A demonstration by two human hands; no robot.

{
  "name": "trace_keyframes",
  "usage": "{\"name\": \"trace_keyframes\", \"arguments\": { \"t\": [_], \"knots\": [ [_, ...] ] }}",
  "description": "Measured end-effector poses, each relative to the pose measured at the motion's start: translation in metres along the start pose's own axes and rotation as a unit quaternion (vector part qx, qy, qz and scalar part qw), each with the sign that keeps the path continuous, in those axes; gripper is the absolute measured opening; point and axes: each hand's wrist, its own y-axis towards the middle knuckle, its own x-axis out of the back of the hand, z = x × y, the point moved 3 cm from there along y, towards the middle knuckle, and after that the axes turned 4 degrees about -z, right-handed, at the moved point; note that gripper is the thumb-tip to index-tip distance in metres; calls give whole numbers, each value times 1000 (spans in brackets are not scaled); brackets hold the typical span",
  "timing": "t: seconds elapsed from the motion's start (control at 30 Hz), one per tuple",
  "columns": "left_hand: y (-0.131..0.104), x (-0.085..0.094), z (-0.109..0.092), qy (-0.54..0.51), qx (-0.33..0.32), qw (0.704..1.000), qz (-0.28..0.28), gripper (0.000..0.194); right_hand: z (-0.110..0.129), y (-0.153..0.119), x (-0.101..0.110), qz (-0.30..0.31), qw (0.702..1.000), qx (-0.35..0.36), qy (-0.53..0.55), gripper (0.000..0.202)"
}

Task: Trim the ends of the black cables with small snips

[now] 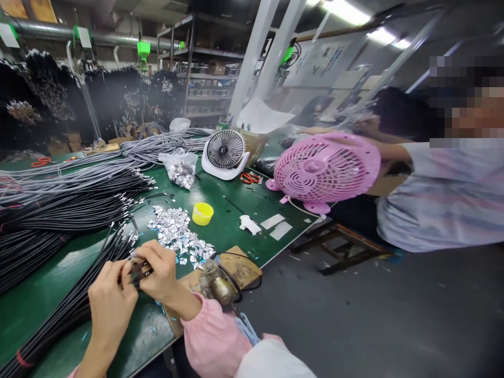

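My left hand (112, 296) and my right hand (159, 270) are close together at the table's front left, fingers pinched. Between their fingertips is the dark end of a black cable (138, 270); its finer details are blurred and partly covered by the fingers. Under and behind my hands runs a bundle of black cables (84, 286) with bare, silvery tips, tied with a red band at its near end. Just beyond my right hand lies a heap of small silvery foil pieces (177, 231). Beside the heap stands a shallow yellow cup (202, 213).
More black cables (59, 215) and grey cables (79, 176) cover the table's left. A wooden board (240, 268) carries a small metal device right of my hands. A white fan (225, 152), orange scissors (250, 178) and a pink fan (323, 170) stand farther back. A co-worker (444, 194) sits right.
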Motion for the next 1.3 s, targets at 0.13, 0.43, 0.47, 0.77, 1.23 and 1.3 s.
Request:
{"name": "trace_keyframes", "arguments": {
  "t": [0.13,0.43,0.47,0.77,1.23,1.3],
  "knots": [
    [8,2,-2,-90,84,987,101,38,2,-4,-2,22,996,81,-41,18],
    [16,0,-7,-252,211,915,234,72,-8,11,-11,99,924,-271,250,17],
    [15,1,-8,-253,211,912,244,72,-10,12,-14,119,903,-310,274,22],
    [19,8,-11,-218,173,950,142,70,-17,18,0,37,912,-359,197,9],
    [14,15,-7,-130,63,986,78,42,4,25,10,58,957,-192,211,16],
    [20,17,-14,-120,52,984,123,47,4,29,11,61,946,-225,224,14]
  ]
}}
